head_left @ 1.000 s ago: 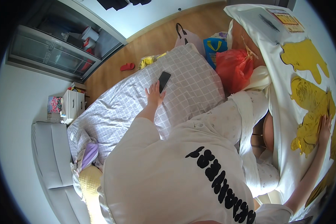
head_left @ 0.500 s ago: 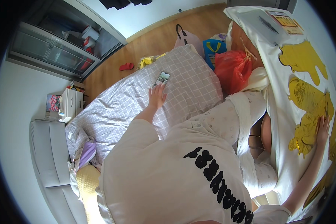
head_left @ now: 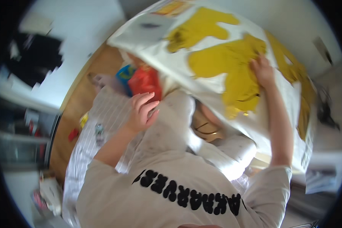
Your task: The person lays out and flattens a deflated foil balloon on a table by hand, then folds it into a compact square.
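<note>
My right hand point(head_left: 263, 71) rests at the edge of a wrinkled, shiny yellow sheet-like piece point(head_left: 241, 85) with an irregular outline; its fingers look spread, though blurred. That piece lies on a table with a white cover point(head_left: 155, 51). Another yellow piece point(head_left: 205, 28) lies beyond it, and more yellow material point(head_left: 292, 68) runs along the right side. Held up over my lap, my left hand point(head_left: 141, 112) is empty, its fingers apart and slightly bent. The phone point(head_left: 99, 132) lies on the bed to the left, away from both hands.
A red plastic bag point(head_left: 146, 81) and a blue bag point(head_left: 124, 76) stand between the bed point(head_left: 83, 163) and the table. A greyish translucent sheet point(head_left: 146, 28) lies at the table's far left. Red slippers point(head_left: 73, 133) are on the wooden floor.
My view has swung right toward the table. My left hand has left the phone, which stays on the bed, and is now raised over my lap. My right hand remains at the yellow piece.
</note>
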Demonstrator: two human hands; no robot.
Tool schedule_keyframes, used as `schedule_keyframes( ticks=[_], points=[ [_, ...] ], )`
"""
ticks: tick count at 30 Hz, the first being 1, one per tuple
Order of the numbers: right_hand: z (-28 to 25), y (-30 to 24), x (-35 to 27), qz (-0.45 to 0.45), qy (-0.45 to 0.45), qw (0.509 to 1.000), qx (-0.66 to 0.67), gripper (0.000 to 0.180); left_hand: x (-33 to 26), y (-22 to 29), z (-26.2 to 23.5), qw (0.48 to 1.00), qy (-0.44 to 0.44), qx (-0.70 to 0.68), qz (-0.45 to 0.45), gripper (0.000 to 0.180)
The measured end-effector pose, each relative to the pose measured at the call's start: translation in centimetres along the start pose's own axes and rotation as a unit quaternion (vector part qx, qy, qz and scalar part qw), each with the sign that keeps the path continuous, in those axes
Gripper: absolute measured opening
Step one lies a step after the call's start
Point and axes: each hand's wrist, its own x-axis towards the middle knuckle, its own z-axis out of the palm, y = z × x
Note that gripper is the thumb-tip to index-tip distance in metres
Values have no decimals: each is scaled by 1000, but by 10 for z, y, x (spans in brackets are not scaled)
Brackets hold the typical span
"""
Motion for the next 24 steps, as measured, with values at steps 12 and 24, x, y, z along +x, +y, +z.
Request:
schedule_keyframes(
  ticks=[12, 24],
  points=[
    [-26, -11, -6, 94, -83, 991, -53, 89, 301, 82, 186, 837, -345, -270, 327, 31],
    [-31, -19, -10, 84, -119, 987, -69, 91, 291, 72, 233, 819, -342, -287, 360, 43]
  ],
)
